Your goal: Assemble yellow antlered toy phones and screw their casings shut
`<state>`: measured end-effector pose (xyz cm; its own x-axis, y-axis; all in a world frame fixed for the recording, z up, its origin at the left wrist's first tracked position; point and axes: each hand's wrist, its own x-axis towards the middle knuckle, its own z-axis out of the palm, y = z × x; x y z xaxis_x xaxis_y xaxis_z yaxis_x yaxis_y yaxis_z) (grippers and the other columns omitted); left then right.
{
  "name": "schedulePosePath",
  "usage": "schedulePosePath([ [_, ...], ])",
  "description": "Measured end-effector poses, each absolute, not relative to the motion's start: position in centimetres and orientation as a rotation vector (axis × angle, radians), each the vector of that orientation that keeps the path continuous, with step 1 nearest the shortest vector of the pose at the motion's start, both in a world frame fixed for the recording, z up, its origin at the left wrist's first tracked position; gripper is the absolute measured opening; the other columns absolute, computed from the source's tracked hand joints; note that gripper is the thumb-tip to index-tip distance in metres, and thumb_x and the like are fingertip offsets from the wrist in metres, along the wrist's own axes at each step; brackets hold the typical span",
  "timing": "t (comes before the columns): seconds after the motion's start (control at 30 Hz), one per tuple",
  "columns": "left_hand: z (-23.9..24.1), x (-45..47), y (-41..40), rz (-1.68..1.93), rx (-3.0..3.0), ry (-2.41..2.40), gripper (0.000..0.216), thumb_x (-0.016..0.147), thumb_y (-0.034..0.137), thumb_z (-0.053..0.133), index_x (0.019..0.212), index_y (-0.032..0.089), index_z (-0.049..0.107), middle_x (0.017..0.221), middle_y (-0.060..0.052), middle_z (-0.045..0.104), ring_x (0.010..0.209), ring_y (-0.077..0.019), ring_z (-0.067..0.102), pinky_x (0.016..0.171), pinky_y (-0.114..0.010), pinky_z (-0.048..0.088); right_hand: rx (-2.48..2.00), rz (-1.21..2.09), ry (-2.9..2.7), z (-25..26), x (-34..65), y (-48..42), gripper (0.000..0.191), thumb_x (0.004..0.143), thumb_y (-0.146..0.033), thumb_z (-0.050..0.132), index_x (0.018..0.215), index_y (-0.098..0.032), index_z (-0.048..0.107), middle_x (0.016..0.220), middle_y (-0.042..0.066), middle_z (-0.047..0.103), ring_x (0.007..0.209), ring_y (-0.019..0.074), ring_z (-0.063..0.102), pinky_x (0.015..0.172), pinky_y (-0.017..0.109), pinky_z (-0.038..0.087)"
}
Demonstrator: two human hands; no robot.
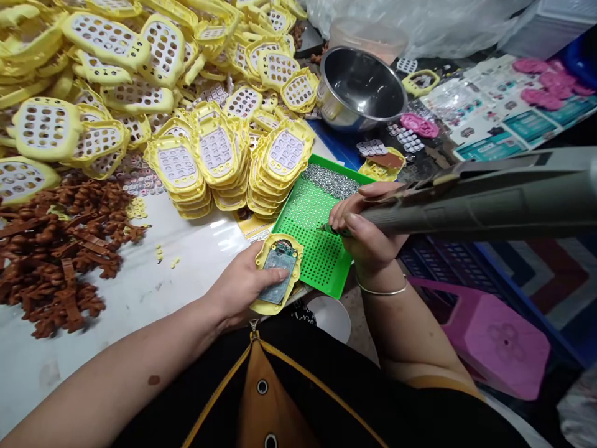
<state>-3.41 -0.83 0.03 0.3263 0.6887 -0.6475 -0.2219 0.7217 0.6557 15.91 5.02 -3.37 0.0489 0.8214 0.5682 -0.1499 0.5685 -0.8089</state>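
Note:
My left hand (240, 277) is closed on a yellow toy phone casing (268, 307), its thumb lying over the grey back of a circuit board (275, 292) fitted inside. In my right hand (368, 239) is a thick grey electric screwdriver (476, 205), pointing left. Its tip hovers above a green perforated tray (326, 274), apart from the casing; whether a screw sits on the tip is too small to tell. A heap of small silver screws (329, 180) lies at the tray's far end. Just left of the tray stand stacked yellow casings with white keypad sheets (217, 149).
More yellow casings (105, 37) pile up at the back left. Brown plastic parts (60, 255) heap on the white table (140, 298). Behind the tray stands a steel bowl (364, 87). Pink parts (550, 84) lie on printed sheets; a pink stool (504, 342) is at lower right.

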Motion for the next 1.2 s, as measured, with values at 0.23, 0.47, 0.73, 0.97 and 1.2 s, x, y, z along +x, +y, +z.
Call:
schedulePosePath([
  [0.23, 0.2, -3.3, -0.8, 0.638, 0.472, 1.077, 0.044, 0.062, 0.013, 0.077, 0.102, 0.015, 0.057, 0.085, -0.003, 0.069, 0.071, -0.0144, 0.065, 0.070, -0.029, 0.052, -0.661, 0.849, -1.363, -3.6, 16.1, 5.0, 0.029, 0.076, -0.024, 0.069, 0.102, -0.031, 0.060, 0.059, -0.006, 0.053, 0.046, 0.0125, 0.050, 0.044, 0.030, 0.043],
  [0.47, 0.3, -3.2, -0.7, 0.636, 0.476, 1.105, 0.039, 0.061, 0.012, 0.076, 0.096, 0.015, 0.058, 0.079, -0.002, 0.070, 0.065, -0.0128, 0.063, 0.066, -0.027, 0.051, -0.520, 0.854, -1.189, 1.2, 14.1, 2.3, 0.025, 0.075, -0.019, 0.065, 0.098, -0.028, 0.061, 0.057, -0.007, 0.051, 0.047, 0.0118, 0.050, 0.049, 0.031, 0.048],
  [0.73, -0.2, -3.2, -1.1, 0.703, 0.488, 1.043, 0.037, 0.060, 0.012, 0.076, 0.094, 0.017, 0.060, 0.076, 0.000, 0.066, 0.069, -0.0145, 0.062, 0.070, -0.029, 0.049, -0.371, 0.944, -1.315, 2.8, 11.1, 1.8, 0.026, 0.079, -0.023, 0.063, 0.102, -0.032, 0.055, 0.056, -0.009, 0.051, 0.046, 0.0111, 0.049, 0.046, 0.029, 0.047],
  [0.97, -0.1, -3.2, -1.1, 0.715, 0.541, 1.053, 0.036, 0.061, 0.011, 0.073, 0.094, 0.016, 0.061, 0.079, 0.000, 0.066, 0.069, -0.0132, 0.060, 0.068, -0.026, 0.047, -0.456, 0.937, -1.346, 2.2, 10.7, 2.0, 0.025, 0.080, -0.029, 0.066, 0.099, -0.032, 0.050, 0.058, -0.009, 0.051, 0.048, 0.0110, 0.051, 0.051, 0.030, 0.050],
  [1.2, -0.5, -3.5, -1.1, 0.718, 0.523, 0.992, 0.035, 0.063, 0.012, 0.075, 0.095, 0.018, 0.062, 0.080, 0.002, 0.067, 0.070, -0.0115, 0.061, 0.071, -0.025, 0.048, -0.429, 0.895, -1.288, 3.1, 10.5, 1.3, 0.025, 0.079, -0.024, 0.063, 0.102, -0.031, 0.056, 0.057, -0.007, 0.051, 0.047, 0.0127, 0.050, 0.049, 0.032, 0.048],
])
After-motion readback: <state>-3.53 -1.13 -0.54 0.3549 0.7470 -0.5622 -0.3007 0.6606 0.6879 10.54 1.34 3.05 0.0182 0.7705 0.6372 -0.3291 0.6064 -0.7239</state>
